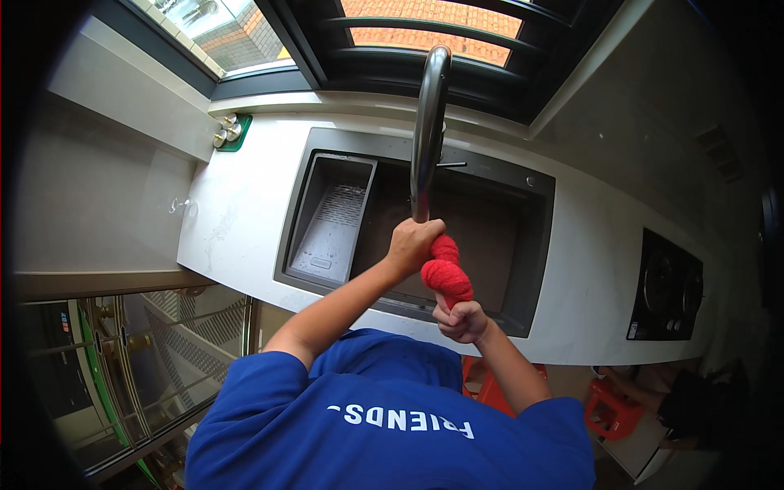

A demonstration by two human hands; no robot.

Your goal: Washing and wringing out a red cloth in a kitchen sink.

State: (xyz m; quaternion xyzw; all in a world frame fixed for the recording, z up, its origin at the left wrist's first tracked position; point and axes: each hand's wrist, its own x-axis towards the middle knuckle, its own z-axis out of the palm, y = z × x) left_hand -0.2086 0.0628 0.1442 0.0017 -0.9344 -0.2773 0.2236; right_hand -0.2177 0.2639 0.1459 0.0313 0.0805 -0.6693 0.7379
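Observation:
A red cloth (447, 277), twisted into a tight rope with a bulging coil, is stretched between my two hands over the dark sink (484, 245). My left hand (414, 244) is closed around its upper end, just below the mouth of the metal faucet (429, 122). Lower down and nearer my body, my right hand (462, 320) grips the other end above the sink's front rim. Whether water runs from the faucet is hidden by my left hand. A grey ribbed draining basket (327, 220) sits in the sink's left side, with water drops on it.
The white countertop (239, 214) surrounds the sink. A glass (184, 206) lies at the left edge, and a green tray (236, 135) holds several metal-topped items. A black cooktop (666, 285) is at right. Behind me are red stools (614, 407); a person (698, 398) is at lower right.

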